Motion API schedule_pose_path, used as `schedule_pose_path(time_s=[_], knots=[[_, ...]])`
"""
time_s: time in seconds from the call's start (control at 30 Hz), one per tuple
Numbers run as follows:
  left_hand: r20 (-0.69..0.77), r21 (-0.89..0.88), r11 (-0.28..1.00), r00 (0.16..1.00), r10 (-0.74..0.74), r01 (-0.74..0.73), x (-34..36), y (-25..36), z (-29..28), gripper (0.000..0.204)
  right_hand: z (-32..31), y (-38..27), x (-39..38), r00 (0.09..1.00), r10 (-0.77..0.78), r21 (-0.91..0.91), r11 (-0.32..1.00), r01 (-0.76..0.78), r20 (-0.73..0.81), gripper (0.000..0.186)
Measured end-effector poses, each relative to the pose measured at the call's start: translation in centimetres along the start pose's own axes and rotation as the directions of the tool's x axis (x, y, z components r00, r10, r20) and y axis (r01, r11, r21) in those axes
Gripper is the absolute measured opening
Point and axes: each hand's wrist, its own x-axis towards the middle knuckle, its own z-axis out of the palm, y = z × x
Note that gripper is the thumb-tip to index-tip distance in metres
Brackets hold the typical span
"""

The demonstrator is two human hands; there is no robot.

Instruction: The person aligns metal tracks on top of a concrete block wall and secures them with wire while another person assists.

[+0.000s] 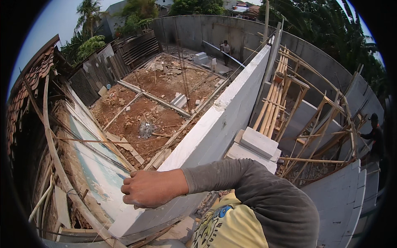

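Observation:
My right hand (154,189) reaches leftward across my body in a long grey sleeve. Its fingers are curled closed, just above the near end of a white block wall (206,134). What they hold, if anything, is hidden beneath the hand. The wall's pale top runs away from me to the far right, with a chipped spot partway along. My left hand does not show. Right of the wall, beside my sleeve, lie stacked light-grey blocks (259,142).
Bamboo scaffolding (273,101) stands along the wall's right side. A bent wooden pole (56,159) rises at the left. Below is a dirt plot (159,113) with rubble and upright rebar. One person (225,47) stands far off; another (375,134) is at the right edge.

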Motion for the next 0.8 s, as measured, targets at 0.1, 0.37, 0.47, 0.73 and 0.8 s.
schedule_pose_path(time_s=[0.1,0.37,0.47,0.73,0.8], knots=[[0.005,-0.025,1.000,1.000,0.012,-0.011,-0.4,0.5,-0.6,0.025,0.5,-0.7,-0.4,0.999,0.029,-0.012,1.000,-0.028,0.026,0.024],[-0.062,-0.064,0.998,0.998,-0.008,0.004,1.3,-0.8,-4.6,0.023,2.3,-2.9,2.9,0.996,-0.060,0.035,0.998,0.058,0.066,0.025],[-0.080,-0.109,0.993,0.995,-0.051,0.042,1.5,-1.5,-4.3,0.023,4.1,-3.5,5.4,0.992,-0.097,0.053,0.994,0.092,0.083,0.022],[-0.100,-0.220,0.975,0.994,-0.049,0.026,1.7,-1.7,-4.0,0.019,7.5,-8.2,12.2,0.991,-0.122,0.091,0.989,0.116,0.060,0.022],[-0.138,-0.234,0.972,0.990,-0.039,0.006,1.6,-1.7,-4.8,0.018,8.4,-9.0,13.4,0.988,-0.118,0.094,0.990,0.109,0.101,0.020]])
